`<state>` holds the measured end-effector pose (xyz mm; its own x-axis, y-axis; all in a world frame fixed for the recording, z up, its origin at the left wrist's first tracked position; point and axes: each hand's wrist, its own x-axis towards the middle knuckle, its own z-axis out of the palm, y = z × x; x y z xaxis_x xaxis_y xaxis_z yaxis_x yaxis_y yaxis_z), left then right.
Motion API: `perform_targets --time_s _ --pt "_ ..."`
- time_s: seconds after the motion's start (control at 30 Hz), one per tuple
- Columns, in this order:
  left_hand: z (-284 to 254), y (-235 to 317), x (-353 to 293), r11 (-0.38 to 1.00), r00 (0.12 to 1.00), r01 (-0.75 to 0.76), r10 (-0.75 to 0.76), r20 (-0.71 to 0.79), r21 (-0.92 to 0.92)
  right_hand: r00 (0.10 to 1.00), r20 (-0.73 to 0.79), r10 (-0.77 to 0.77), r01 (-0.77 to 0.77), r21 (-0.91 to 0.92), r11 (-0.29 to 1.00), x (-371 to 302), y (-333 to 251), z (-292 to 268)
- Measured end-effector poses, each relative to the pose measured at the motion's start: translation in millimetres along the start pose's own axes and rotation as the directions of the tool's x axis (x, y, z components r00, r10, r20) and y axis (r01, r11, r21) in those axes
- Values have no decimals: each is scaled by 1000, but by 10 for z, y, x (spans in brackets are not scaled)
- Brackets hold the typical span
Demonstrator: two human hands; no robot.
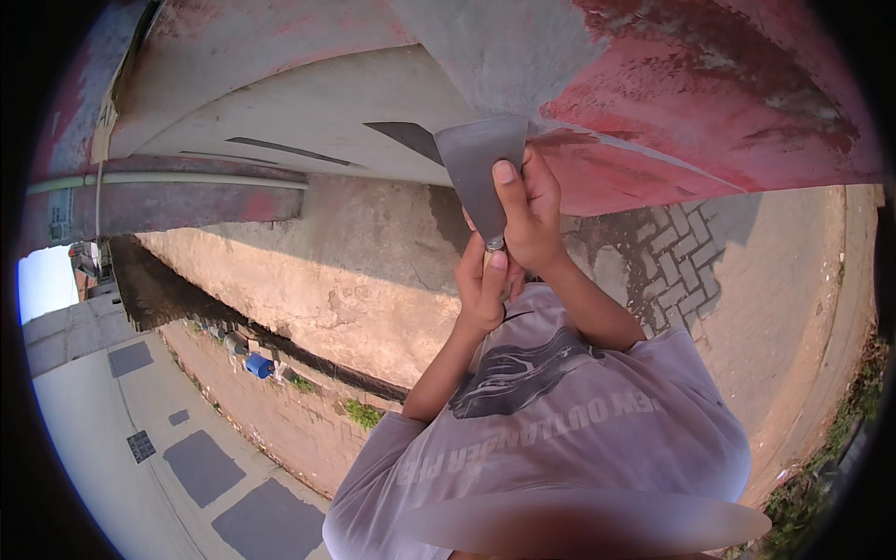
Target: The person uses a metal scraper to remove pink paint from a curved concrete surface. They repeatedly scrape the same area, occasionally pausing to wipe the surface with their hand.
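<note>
A wide scraper with a dark grey metal blade points up and away from me, in front of a wall coated partly grey and partly red. My left hand is closed around the scraper's handle, low near my shirt. Higher up, my right hand grips the side of the blade, thumb laid flat on its face and the other fingers partly hidden behind. The blade's broad edge overlaps the grey area beside the red paint; whether it touches the wall I cannot tell.
A pale pipe runs along the wall's base at left. Below lie a concrete strip, interlocking paving bricks and a dark ditch. Beyond the ditch are a blue container, small plants and a pale building.
</note>
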<state>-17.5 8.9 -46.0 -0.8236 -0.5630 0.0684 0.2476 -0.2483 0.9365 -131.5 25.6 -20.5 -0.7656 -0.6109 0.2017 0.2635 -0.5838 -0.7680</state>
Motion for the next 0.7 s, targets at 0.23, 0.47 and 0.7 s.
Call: perform_targets --time_s 0.23,0.47,0.7 --pt "-9 -60 -34 1000 1000 27 -27 -1 -14 1000 -14 -15 15 -38 999 -49 53 -67" --pt "22 -51 -12 999 1000 -9 8 19 31 1000 11 10 -10 -18 1000 -27 10 -76" --pt "32 -16 -76 996 999 11 -13 29 85 1000 -28 -3 3 -2 1000 -95 51 -86"
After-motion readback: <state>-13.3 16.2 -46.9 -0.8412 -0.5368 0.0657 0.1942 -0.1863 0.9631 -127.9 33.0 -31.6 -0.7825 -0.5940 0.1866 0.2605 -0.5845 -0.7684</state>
